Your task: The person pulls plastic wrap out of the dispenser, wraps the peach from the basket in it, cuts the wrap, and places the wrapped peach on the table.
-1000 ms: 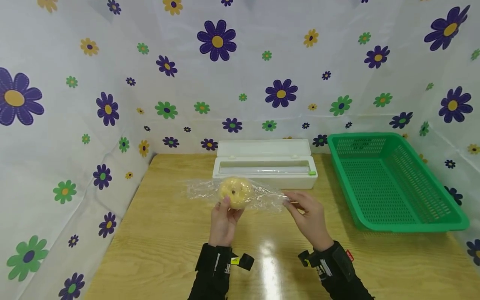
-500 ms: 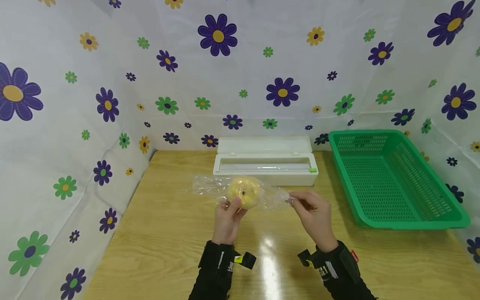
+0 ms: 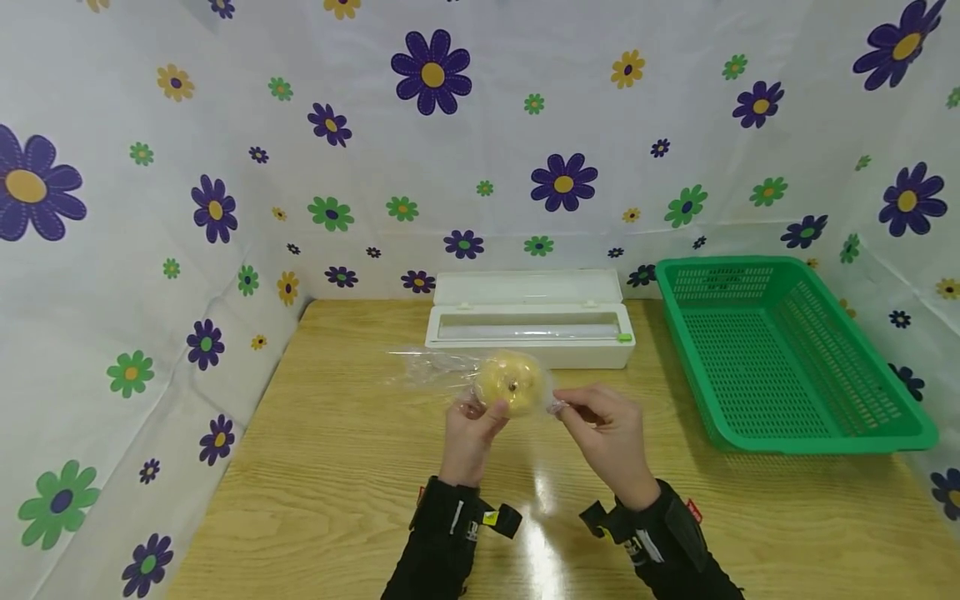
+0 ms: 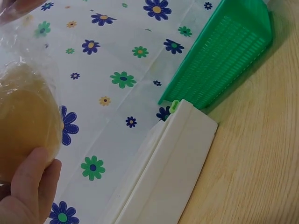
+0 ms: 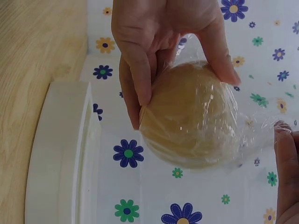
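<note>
A round yellow fruit [image 3: 513,373] with a dark dimple, its exact kind unclear, is wrapped in clear cling film. My left hand [image 3: 468,442] holds it from below, thumb on the near side and fingers around the back. The right wrist view shows those left-hand fingers [image 5: 138,70] spread over the wrapped fruit [image 5: 187,121]. My right hand [image 3: 606,437] pinches the gathered film end close to the fruit's right side. A loose tail of cling film [image 3: 431,367] sticks out to the left. Both hands are above the table.
Behind the hands stands a white cling film dispenser [image 3: 528,357], lid up, with a roll inside and a green slider [image 3: 624,337]. A green plastic basket [image 3: 825,443] is at the right. Flowered cloth [image 3: 480,142] hangs behind the wooden table [image 3: 315,467].
My left hand and the fruit have moved right, while my right hand shifted slightly right and then back left. The film between fruit and right hand has become short and bunched.
</note>
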`<state>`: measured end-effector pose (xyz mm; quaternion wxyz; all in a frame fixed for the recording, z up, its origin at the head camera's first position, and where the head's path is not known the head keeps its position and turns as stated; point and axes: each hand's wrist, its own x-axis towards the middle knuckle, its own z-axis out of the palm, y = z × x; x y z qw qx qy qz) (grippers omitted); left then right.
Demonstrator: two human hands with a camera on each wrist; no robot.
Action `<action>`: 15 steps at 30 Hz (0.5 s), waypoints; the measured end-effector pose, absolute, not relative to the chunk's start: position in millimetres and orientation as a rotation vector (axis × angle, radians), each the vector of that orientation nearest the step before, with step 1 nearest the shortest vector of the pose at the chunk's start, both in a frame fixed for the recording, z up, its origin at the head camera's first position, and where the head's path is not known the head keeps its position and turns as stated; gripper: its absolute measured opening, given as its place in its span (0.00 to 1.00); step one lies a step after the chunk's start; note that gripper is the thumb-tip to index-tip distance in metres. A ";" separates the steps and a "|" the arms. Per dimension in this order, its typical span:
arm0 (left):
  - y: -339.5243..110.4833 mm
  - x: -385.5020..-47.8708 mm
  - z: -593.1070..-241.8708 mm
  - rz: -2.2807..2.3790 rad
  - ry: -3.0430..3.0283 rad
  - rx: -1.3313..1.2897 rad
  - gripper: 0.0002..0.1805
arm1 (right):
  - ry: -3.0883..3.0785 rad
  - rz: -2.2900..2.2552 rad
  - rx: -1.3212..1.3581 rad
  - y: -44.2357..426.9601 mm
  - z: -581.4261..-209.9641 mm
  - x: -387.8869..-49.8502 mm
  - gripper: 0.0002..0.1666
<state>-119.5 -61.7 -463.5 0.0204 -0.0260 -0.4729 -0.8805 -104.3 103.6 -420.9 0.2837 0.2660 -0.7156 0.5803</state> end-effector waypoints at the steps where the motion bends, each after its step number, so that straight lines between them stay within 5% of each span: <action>1: -60.1 -119.4 -463.6 -2.712 -1.496 -0.085 0.18 | -1.918 1.542 0.717 101.6 -421.5 -104.5 0.11; 8: -52.7 -116.8 -463.0 -2.630 -1.633 -0.115 0.23 | -1.946 1.409 0.750 90.1 -426.2 -108.1 0.11; 15: -55.6 -114.7 -459.4 -2.508 -1.812 -0.113 0.18 | -2.031 1.295 0.752 90.8 -430.5 -112.8 0.10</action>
